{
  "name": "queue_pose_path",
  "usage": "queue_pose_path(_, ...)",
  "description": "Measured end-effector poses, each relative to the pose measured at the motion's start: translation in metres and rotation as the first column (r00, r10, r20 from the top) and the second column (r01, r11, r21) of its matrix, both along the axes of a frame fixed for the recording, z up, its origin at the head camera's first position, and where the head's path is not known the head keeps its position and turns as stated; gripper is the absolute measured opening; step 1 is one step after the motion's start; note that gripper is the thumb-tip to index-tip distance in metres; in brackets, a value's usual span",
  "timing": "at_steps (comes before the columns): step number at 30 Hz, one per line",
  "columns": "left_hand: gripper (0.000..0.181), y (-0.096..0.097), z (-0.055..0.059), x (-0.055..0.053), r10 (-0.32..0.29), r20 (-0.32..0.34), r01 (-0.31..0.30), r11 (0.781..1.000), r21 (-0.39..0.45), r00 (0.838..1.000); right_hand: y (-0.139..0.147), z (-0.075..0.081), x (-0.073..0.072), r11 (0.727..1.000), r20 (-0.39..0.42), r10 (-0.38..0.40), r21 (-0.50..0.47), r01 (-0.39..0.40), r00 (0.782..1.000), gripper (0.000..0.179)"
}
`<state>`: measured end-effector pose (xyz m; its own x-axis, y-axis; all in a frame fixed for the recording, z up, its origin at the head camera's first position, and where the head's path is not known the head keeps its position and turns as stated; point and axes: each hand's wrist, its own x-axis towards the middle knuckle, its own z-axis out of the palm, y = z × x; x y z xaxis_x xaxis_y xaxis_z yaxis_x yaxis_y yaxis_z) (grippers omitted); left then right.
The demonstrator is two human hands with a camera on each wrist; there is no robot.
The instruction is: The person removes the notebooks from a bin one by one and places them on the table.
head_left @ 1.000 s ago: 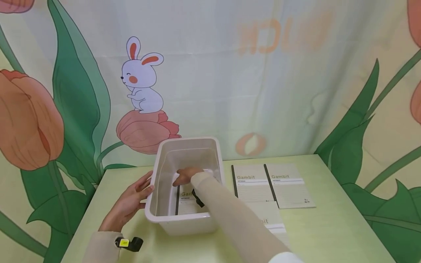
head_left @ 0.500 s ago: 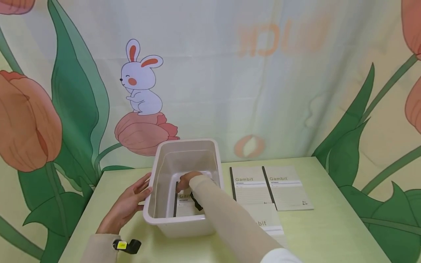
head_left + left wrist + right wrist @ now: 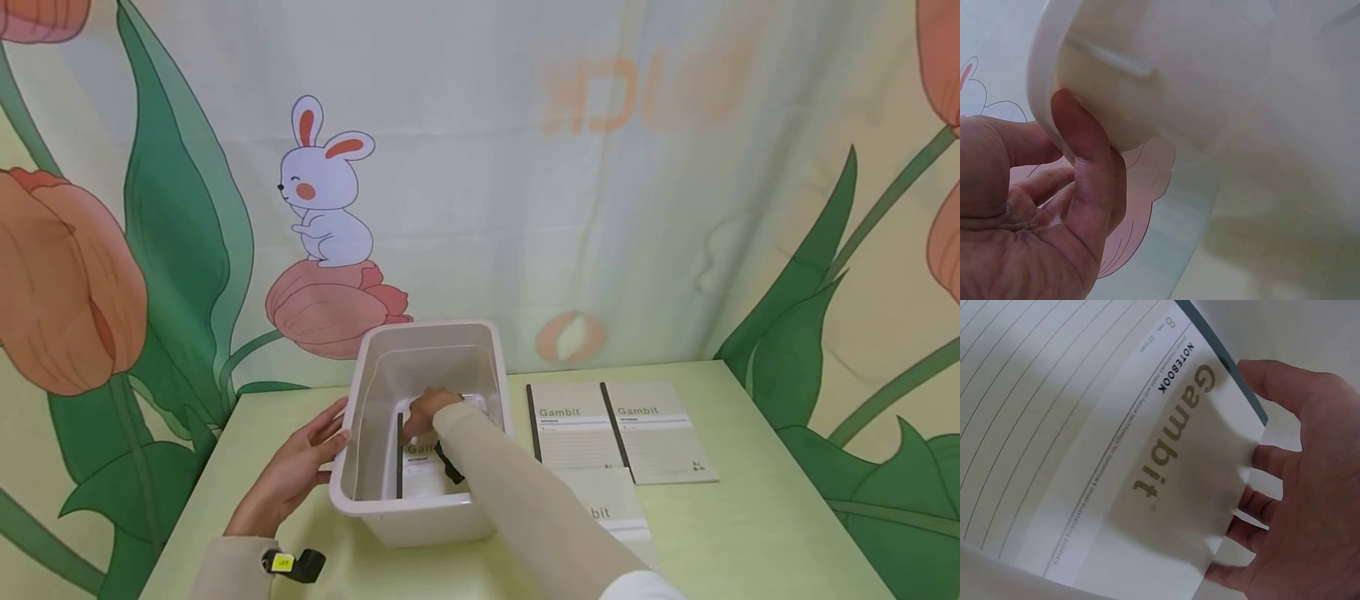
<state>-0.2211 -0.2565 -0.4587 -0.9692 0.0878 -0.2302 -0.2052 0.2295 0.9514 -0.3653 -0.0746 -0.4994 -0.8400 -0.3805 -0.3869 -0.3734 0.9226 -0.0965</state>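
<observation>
A pale grey plastic bin (image 3: 420, 506) stands on the table. My left hand (image 3: 292, 467) grips its left rim; in the left wrist view, the thumb and fingers of this hand (image 3: 1054, 200) pinch the rim's edge. Inside the bin a "Gambit" notebook (image 3: 423, 479) with a dark spine lies cover up. Reaching down into the bin, my right hand (image 3: 429, 412) is at the notebook's top left corner. The right wrist view has the thumb of that hand (image 3: 1310, 475) against the spine and bent fingers along the top edge of the notebook (image 3: 1116, 456).
To the bin's right, two matching notebooks lie side by side, one nearer the bin (image 3: 573, 433) and one farther right (image 3: 663, 433). A third notebook (image 3: 626, 504) lies in front, partly covered by my right sleeve (image 3: 517, 500). A rabbit-and-tulip curtain (image 3: 465, 208) hangs behind the table.
My right hand, spread above the notebook a second ago, has drawn its fingers in at the corner, and more of the spine shows. My left hand stays at the rim.
</observation>
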Motion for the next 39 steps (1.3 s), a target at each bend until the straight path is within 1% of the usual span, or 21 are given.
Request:
queue_pose_path(2, 0.071, 0.000, 0.000, 0.000, 0.005, 0.005, -0.005, 1.000, -0.001, 1.000, 0.001, 0.000, -0.001, 0.999, 0.003, 0.033, 0.002, -0.033, 0.999, 0.055)
queue_pose_path(4, 0.071, 0.001, -0.001, 0.000, 0.009, 0.006, -0.009, 1.000, -0.004, 1.000, 0.000, -0.004, -0.004, 0.999, 0.007, 0.050, 0.004, -0.050, 0.999, 0.054)
queue_pose_path(7, 0.071, 0.001, 0.000, 0.000, 0.012, 0.010, -0.012, 1.000, -0.003, 1.000, -0.001, -0.009, -0.007, 0.999, 0.025, 0.038, -0.008, -0.038, 0.999, 0.058)
queue_pose_path(10, 0.071, 0.002, 0.001, 0.001, 0.013, 0.010, -0.013, 1.000, 0.001, 1.000, 0.000, -0.006, -0.004, 0.999, 0.054, -0.010, -0.052, 0.013, 0.998, 0.073)
queue_pose_path(12, 0.070, 0.002, 0.000, 0.001, 0.015, 0.009, -0.015, 1.000, 0.002, 1.000, 0.002, 0.000, 0.001, 0.993, 0.091, -0.068, -0.094, 0.077, 0.994, 0.085)
queue_pose_path(15, 0.070, 0.001, 0.001, 0.001, 0.011, 0.006, -0.011, 1.000, 0.003, 1.000, 0.002, 0.005, 0.005, 0.985, 0.111, -0.110, -0.122, 0.123, 0.988, 0.090)
queue_pose_path(17, 0.069, 0.001, 0.001, 0.002, 0.012, 0.007, -0.012, 1.000, 0.004, 1.000, 0.001, 0.006, 0.006, 0.985, 0.100, -0.109, -0.127, 0.121, 0.989, 0.089)
queue_pose_path(19, 0.069, 0.000, 0.002, 0.002, 0.013, 0.008, -0.013, 1.000, 0.003, 1.000, -0.001, 0.007, 0.007, 0.991, 0.058, -0.070, -0.107, 0.076, 0.996, 0.084)
queue_pose_path(22, 0.069, 0.000, 0.002, 0.002, 0.015, 0.011, -0.015, 1.000, 0.004, 1.000, -0.003, 0.005, 0.006, 0.998, -0.001, -0.036, -0.057, 0.036, 0.999, 0.078)
queue_pose_path(24, 0.069, 0.001, 0.002, 0.002, 0.012, 0.011, -0.012, 1.000, 0.009, 1.000, -0.004, 0.005, 0.006, 0.999, -0.043, -0.029, -0.025, 0.028, 0.999, 0.078)
queue_pose_path(26, 0.069, 0.002, 0.002, 0.002, 0.004, 0.011, -0.004, 1.000, 0.015, 1.000, -0.003, 0.008, 0.006, 0.999, -0.082, -0.036, 0.001, 0.036, 0.996, 0.077)
queue_pose_path(29, 0.069, 0.003, 0.002, 0.001, -0.009, 0.004, 0.009, 1.000, 0.016, 1.000, -0.003, 0.013, 0.007, 0.999, -0.148, -0.035, 0.014, 0.037, 0.988, 0.076)
queue_pose_path(32, 0.069, 0.002, 0.001, 0.000, -0.020, -0.006, 0.020, 1.000, 0.010, 1.000, -0.005, 0.017, 0.008, 1.000, -0.231, -0.023, 0.013, 0.027, 0.973, 0.078)
queue_pose_path(35, 0.068, 0.002, 0.001, 0.000, -0.009, -0.002, 0.009, 1.000, 0.010, 1.000, -0.007, 0.022, 0.007, 1.000, -0.316, -0.015, 0.005, 0.018, 0.949, 0.084)
queue_pose_path(39, 0.069, 0.002, 0.002, 0.000, 0.000, 0.004, 0.000, 1.000, 0.011, 1.000, -0.006, 0.034, 0.002, 1.000, -0.400, -0.016, -0.029, 0.004, 0.917, 0.086)
